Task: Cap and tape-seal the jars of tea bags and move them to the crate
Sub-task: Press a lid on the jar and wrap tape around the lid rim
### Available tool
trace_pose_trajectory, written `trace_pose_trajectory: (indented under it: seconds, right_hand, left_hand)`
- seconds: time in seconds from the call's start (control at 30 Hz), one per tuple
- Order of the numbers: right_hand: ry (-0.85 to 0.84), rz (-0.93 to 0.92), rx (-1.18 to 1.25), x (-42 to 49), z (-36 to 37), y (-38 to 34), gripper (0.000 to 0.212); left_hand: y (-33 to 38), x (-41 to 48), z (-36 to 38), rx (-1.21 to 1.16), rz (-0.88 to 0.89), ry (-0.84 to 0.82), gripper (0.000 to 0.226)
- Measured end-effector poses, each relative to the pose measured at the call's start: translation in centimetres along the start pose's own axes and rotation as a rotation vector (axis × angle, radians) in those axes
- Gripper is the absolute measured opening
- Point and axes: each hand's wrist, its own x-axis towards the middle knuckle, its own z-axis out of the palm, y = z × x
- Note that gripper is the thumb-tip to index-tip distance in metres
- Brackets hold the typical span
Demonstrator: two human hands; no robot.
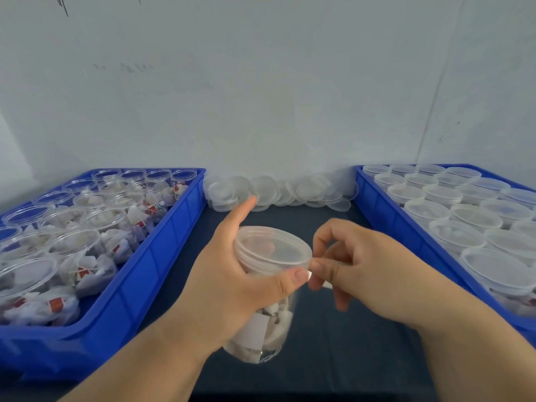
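My left hand (229, 274) wraps its fingers around the capped jar (269, 340) just under the lid (272, 249), above the table (333, 361), while my right hand (359, 265) pinches tape (309, 276) beside my thumb; the jar seems light, thin and slick, so I'd grip its wall gently.

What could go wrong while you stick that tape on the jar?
1. Only the left hand holds the jar, and it is tilted. It could slip and drop.
2. The tape pinched by the right hand is tiny. It might stick to a finger or go on crooked and miss the edge of the lid.
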Motion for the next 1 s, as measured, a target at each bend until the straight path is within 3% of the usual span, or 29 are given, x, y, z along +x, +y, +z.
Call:
trace_pose_trajectory:
  seconds: [0.13,0.5,0.7,1.0]
  right_hand:
    - [-0.068,0.018,0.069,0.0,0.2,0.6,0.005]
    - [0.266,-0.101,0.112,-0.4,1.9,1.0,0.013]
    - [0.404,-0.129,-0.039,-0.1,3.3,1.0,0.008]
    - [0.552,-0.151,-0.212,3.2,5.0,1.7,0.007]
  left_hand:
    - [-0.1,-0.3,-0.1,0.061,-0.01,-0.003,0.114]
    - [-0.8,-0.3,0.0,0.005,-0.03,0.092,0.103]
    - [0.1,-0.7,0.9,-0.02,-0.054,0.118,0.062]
    - [0.2,0.1,-0.5,0.144,-0.027,0.126,0.065]
